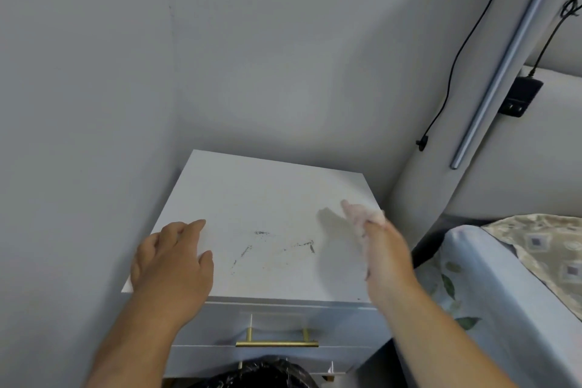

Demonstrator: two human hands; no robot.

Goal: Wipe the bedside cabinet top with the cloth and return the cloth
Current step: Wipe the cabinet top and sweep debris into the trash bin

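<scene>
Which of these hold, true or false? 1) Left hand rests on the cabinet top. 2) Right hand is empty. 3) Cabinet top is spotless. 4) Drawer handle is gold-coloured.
1) True: the left hand lies flat on the white bedside cabinet top.
2) False: the right hand holds a pale pink crumpled cloth.
3) False: dark smudge marks show near its front.
4) True: the gold metal bar handle sits on the drawer front.

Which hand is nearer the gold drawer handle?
Left, though only slightly. The left hand lies flat on the cabinet top's front left, above the handle. The right hand, holding the cloth, is raised over the right edge.
</scene>
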